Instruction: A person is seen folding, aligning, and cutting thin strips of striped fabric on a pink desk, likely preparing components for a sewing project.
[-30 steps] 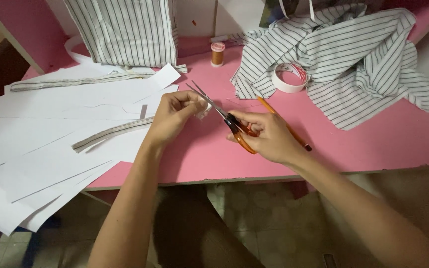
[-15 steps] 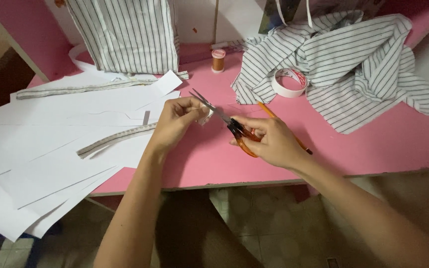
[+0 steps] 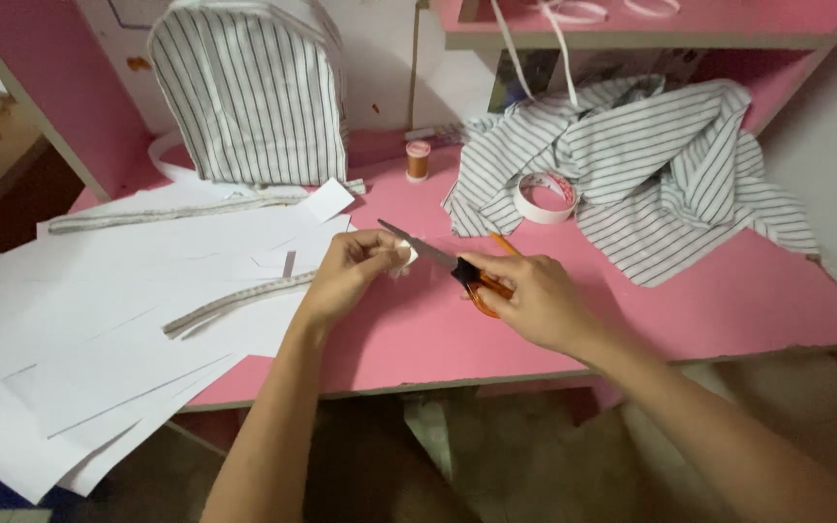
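Observation:
My left hand [image 3: 349, 271] pinches a small white scrap [image 3: 405, 257] above the pink desk [image 3: 690, 310]. My right hand [image 3: 525, 295] grips orange-handled scissors [image 3: 438, 260], whose blades point left and reach the scrap. A narrow striped fabric strip [image 3: 234, 302] lies on white paper sheets [image 3: 99, 329] just left of my left hand. An orange pencil [image 3: 504, 244] lies partly hidden behind my right hand.
A striped fabric bag [image 3: 249, 92] stands at the back left. Loose striped cloth [image 3: 651, 165] is heaped at the back right, with a roll of white tape [image 3: 544, 199] and an orange thread spool [image 3: 418, 161] beside it. A second strip [image 3: 167, 211] lies near the bag.
The view has shifted, so everything sits lower in the frame. Both hands keep the same grip, with the scissors still at the scrap.

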